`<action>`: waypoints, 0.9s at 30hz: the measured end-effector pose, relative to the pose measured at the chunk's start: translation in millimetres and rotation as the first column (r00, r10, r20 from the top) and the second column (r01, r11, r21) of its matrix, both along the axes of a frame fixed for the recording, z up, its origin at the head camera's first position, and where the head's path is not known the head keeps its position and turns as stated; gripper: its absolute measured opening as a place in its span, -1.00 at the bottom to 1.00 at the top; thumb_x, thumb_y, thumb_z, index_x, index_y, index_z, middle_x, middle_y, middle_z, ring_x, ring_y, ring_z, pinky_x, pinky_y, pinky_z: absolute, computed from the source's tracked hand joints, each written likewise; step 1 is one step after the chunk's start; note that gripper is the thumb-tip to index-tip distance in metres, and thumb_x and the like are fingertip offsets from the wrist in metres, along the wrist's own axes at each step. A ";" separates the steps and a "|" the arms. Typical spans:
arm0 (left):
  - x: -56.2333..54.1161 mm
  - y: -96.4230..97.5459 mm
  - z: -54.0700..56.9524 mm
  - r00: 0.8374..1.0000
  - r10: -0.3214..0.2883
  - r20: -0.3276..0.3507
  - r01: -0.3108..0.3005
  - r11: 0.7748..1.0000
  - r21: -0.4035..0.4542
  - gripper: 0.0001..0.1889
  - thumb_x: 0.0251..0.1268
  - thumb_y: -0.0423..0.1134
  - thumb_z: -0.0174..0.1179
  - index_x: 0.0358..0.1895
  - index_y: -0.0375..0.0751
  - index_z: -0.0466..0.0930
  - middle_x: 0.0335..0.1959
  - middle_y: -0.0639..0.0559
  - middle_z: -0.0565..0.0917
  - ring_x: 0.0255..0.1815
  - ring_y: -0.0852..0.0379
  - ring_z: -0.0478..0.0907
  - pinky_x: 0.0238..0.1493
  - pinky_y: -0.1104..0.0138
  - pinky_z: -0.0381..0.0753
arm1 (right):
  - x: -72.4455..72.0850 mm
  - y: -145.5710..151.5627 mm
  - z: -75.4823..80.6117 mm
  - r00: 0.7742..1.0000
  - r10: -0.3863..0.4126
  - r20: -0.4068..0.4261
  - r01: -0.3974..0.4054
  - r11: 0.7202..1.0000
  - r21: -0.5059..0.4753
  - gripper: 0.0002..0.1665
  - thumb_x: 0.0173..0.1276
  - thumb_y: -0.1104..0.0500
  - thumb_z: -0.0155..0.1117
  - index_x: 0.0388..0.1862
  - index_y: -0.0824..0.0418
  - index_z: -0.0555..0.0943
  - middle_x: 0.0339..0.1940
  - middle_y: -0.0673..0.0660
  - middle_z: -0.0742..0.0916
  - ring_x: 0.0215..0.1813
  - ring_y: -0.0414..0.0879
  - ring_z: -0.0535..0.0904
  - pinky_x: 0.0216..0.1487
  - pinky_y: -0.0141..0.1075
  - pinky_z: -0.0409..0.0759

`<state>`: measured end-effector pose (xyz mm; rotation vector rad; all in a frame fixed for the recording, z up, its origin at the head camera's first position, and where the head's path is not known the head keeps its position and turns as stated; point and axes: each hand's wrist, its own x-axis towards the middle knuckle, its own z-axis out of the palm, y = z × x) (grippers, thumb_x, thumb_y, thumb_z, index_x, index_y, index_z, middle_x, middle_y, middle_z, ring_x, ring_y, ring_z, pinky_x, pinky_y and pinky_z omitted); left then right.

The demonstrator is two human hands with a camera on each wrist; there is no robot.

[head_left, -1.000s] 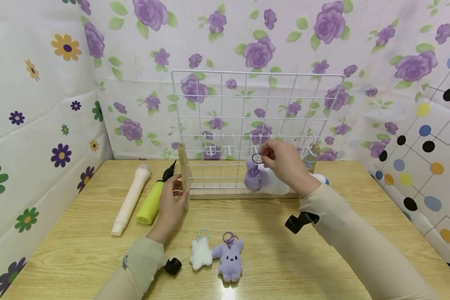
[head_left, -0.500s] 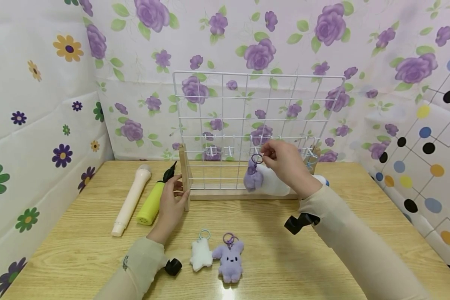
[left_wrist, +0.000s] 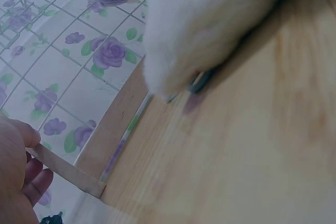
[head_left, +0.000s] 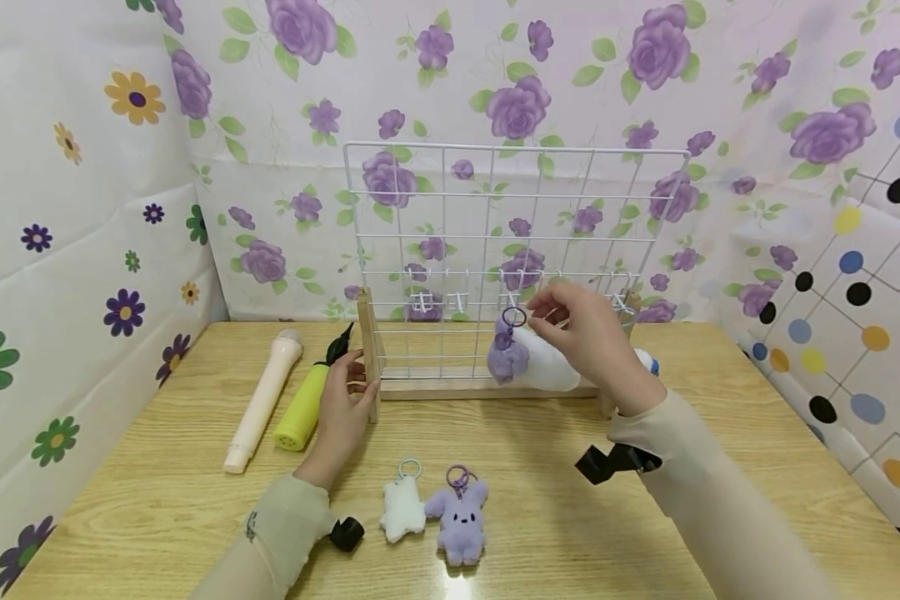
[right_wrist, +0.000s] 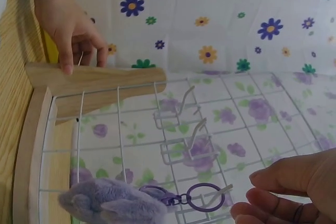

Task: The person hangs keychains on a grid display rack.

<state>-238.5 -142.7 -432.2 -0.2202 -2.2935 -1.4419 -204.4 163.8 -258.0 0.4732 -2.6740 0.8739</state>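
Observation:
A purple plush keychain hangs by its purple ring from a white hook on the wire grid rack. Beside that ring is my right hand, its thumb and fingers apart and holding nothing. With thumb and fingers, my left hand grips the wooden side post at the rack's left end. On the table in front lie a white plush keychain with a light blue ring and a purple bunny keychain. In the left wrist view, white plush looms close.
Left of the rack lie a cream microphone-shaped object and a yellow-green hand pump with a black nozzle. White hooks line the grid. A white object, partly hidden, sits behind my right hand. Patterned cloth surrounds the table.
My right hand has let go of the purple ring and drawn back slightly to the right. The keychain stays on the hook, and my left hand has not moved.

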 end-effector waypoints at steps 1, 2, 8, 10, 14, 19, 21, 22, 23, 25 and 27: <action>0.2 -0.1 0.0 1.000 0.000 0.003 0.000 1.000 -0.001 -0.44 0.28 -0.46 0.19 0.33 -0.28 0.26 0.04 -0.25 0.47 0.03 -0.11 0.49 0.01 0.07 0.62 | 2.0 0.2 -1.0 1.000 0.003 -0.004 -0.003 1.000 0.002 -0.87 0.35 0.21 0.26 -0.15 0.20 0.62 -0.21 0.14 0.70 -0.20 -0.01 0.66 -0.19 -0.16 0.65; 0.3 -0.3 0.1 1.000 0.000 0.005 0.000 1.000 -0.001 -0.45 0.28 -0.46 0.19 0.33 -0.28 0.26 0.04 -0.25 0.47 0.03 -0.11 0.49 0.02 0.07 0.62 | 3.6 0.6 -2.4 1.000 0.010 -0.011 -0.010 1.000 0.002 -0.87 0.35 0.21 0.26 -0.15 0.20 0.62 -0.20 0.14 0.71 -0.20 -0.01 0.67 -0.20 -0.16 0.65; 0.3 -0.4 0.1 1.000 -0.002 0.011 0.002 1.000 0.001 -0.45 0.29 -0.46 0.18 0.33 -0.30 0.25 0.04 -0.26 0.46 0.04 -0.12 0.49 0.03 0.06 0.62 | 13.9 -0.4 -12.4 0.999 0.034 -0.016 -0.034 0.999 -0.015 -0.82 0.34 0.18 0.29 -0.10 0.19 0.63 -0.25 0.10 0.73 -0.22 -0.05 0.67 -0.22 -0.18 0.68; 0.1 -0.1 0.2 1.000 -0.004 0.008 0.004 1.000 0.001 -0.45 0.29 -0.46 0.17 0.33 -0.30 0.25 0.04 -0.26 0.46 0.04 -0.12 0.49 0.03 0.06 0.62 | 17.3 -1.2 -16.6 0.999 0.043 -0.005 -0.043 0.999 -0.026 -0.80 0.33 0.17 0.29 -0.09 0.20 0.63 -0.27 0.09 0.72 -0.22 -0.07 0.66 -0.23 -0.21 0.68; -0.5 0.4 0.2 1.000 -0.008 -0.002 0.008 1.000 0.004 -0.45 0.30 -0.45 0.17 0.33 -0.30 0.25 0.03 -0.27 0.46 0.04 -0.13 0.50 0.03 0.05 0.62 | 22.9 -2.7 -26.6 0.998 0.056 0.007 -0.055 0.997 -0.044 -0.78 0.33 0.16 0.30 -0.09 0.21 0.63 -0.26 0.07 0.73 -0.23 -0.10 0.66 -0.26 -0.29 0.65; -0.3 0.0 -0.3 1.000 -0.002 0.000 0.002 1.000 0.003 -0.44 0.29 -0.45 0.18 0.34 -0.29 0.25 0.03 -0.25 0.46 0.03 -0.12 0.49 0.02 0.06 0.62 | 28.0 -5.7 -40.6 0.996 0.086 0.013 -0.085 0.994 -0.066 -0.77 0.31 0.15 0.33 -0.09 0.19 0.63 -0.26 0.03 0.73 -0.26 -0.15 0.63 -0.31 -0.38 0.62; 0.0 -0.2 -0.4 1.000 -0.001 0.002 0.001 1.000 0.003 -0.44 0.28 -0.45 0.19 0.34 -0.28 0.26 0.03 -0.25 0.46 0.03 -0.11 0.50 0.01 0.07 0.62 | 29.9 -7.1 -46.3 0.994 0.106 0.015 -0.105 0.992 -0.071 -0.77 0.30 0.15 0.33 -0.09 0.18 0.64 -0.25 0.02 0.73 -0.27 -0.18 0.62 -0.32 -0.39 0.61; 0.1 -0.3 -0.4 1.000 0.000 0.002 0.000 1.000 0.002 -0.44 0.28 -0.46 0.19 0.34 -0.28 0.26 0.03 -0.25 0.47 0.03 -0.10 0.50 0.01 0.07 0.62 | 30.6 -8.0 -49.2 0.993 0.116 0.017 -0.115 0.991 -0.075 -0.78 0.30 0.16 0.33 -0.09 0.18 0.64 -0.25 0.01 0.73 -0.27 -0.18 0.62 -0.33 -0.40 0.61; 0.2 -0.3 -0.4 1.000 0.000 0.003 0.000 1.000 0.004 -0.44 0.28 -0.46 0.19 0.34 -0.28 0.26 0.03 -0.24 0.47 0.03 -0.10 0.50 0.01 0.07 0.62 | 31.1 -9.0 -51.9 0.991 0.129 0.018 -0.127 0.989 -0.081 -0.78 0.30 0.17 0.33 -0.09 0.19 0.64 -0.26 0.01 0.73 -0.27 -0.19 0.62 -0.33 -0.40 0.61; 0.1 -0.3 -0.3 1.000 -0.002 0.003 0.002 1.000 0.005 -0.43 0.28 -0.46 0.19 0.34 -0.28 0.26 0.03 -0.25 0.47 0.03 -0.10 0.49 0.01 0.07 0.62 | 32.6 -11.0 -56.7 0.988 0.150 0.031 -0.146 0.985 -0.096 -0.79 0.30 0.19 0.33 -0.10 0.18 0.64 -0.26 0.01 0.73 -0.28 -0.20 0.62 -0.33 -0.40 0.61; -0.6 -0.1 -1.0 1.000 0.001 0.002 -0.001 1.000 0.004 -0.43 0.27 -0.46 0.19 0.34 -0.28 0.26 0.03 -0.24 0.47 0.03 -0.10 0.49 0.01 0.07 0.62 | 33.7 -13.1 -61.9 0.985 0.168 0.042 -0.162 0.980 -0.113 -0.79 0.29 0.21 0.33 -0.10 0.18 0.64 -0.27 0.01 0.73 -0.29 -0.21 0.62 -0.33 -0.41 0.62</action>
